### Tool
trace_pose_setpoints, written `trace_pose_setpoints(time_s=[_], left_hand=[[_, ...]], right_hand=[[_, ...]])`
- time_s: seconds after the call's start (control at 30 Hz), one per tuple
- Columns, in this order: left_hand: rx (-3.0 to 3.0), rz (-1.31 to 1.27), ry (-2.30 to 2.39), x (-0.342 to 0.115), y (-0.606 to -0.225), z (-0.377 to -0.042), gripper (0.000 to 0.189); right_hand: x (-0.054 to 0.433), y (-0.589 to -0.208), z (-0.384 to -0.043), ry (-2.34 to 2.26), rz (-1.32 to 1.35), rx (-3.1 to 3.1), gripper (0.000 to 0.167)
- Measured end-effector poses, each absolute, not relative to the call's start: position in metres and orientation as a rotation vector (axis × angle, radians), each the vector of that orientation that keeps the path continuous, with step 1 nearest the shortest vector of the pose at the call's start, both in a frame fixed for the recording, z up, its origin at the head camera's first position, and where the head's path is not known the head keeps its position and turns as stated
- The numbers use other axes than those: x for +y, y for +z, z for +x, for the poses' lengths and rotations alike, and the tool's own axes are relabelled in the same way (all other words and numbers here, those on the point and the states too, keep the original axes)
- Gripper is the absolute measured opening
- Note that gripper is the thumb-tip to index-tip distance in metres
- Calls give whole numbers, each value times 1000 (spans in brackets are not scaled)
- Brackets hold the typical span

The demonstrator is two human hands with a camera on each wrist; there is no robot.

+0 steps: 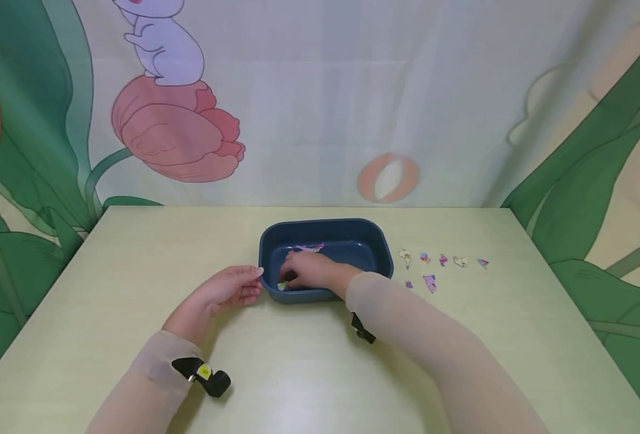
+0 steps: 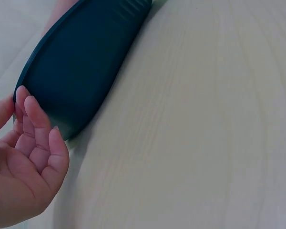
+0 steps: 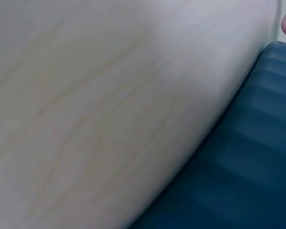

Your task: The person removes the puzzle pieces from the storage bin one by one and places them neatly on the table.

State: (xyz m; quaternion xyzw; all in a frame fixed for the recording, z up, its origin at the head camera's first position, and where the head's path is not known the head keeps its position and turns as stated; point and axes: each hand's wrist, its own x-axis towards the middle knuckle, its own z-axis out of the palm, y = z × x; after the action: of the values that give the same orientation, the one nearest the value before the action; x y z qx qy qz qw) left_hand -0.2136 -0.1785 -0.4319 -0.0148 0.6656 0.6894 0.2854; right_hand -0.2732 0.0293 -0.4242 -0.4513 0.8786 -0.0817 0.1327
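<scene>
A dark blue rectangular bin (image 1: 325, 295) stands on the table. At its left end, my left hand (image 1: 227, 290) grips the rim between thumb and fingers. The left wrist view shows this left hand (image 2: 31, 162) close up, fingers along the bin's outer wall (image 2: 81, 62). My right hand (image 1: 311, 270) reaches down inside the bin, fingers bent, fingertips right at a small greenish cutout (image 1: 282, 286) in the near left corner; whether they pinch it I cannot tell. Behind that hand lies a pink and purple cutout (image 1: 311, 248). In the right wrist view, the bin's side (image 3: 238, 167) hides my right hand.
Several small colourful cutouts lie on the table right of the bin, among them a pale yellow one (image 1: 405, 258), a white one (image 1: 460, 261) and a purple one (image 1: 430, 283). A printed curtain (image 1: 309, 120) hangs behind the table's far edge.
</scene>
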Motion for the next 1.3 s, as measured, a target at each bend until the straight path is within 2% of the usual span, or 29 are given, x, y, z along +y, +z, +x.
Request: trace_pose_setpoints(time_s=[0.33, 0.6, 0.83, 1.3], left_hand=[[1782, 9, 1814, -186, -432, -214, 20], [1777, 1, 1815, -185, -432, -214, 20], [1767, 7, 1835, -182, -433, -214, 20], [1842, 37, 1858, -183, -429, -214, 15]], right_hand=[[33, -424, -275, -373, -940, 2657, 16], [47, -428, -278, -750, -1016, 2626, 14], [61, -427, -277, -954, -963, 2552, 16], [80, -414, -263, -983, -879, 2567, 18]])
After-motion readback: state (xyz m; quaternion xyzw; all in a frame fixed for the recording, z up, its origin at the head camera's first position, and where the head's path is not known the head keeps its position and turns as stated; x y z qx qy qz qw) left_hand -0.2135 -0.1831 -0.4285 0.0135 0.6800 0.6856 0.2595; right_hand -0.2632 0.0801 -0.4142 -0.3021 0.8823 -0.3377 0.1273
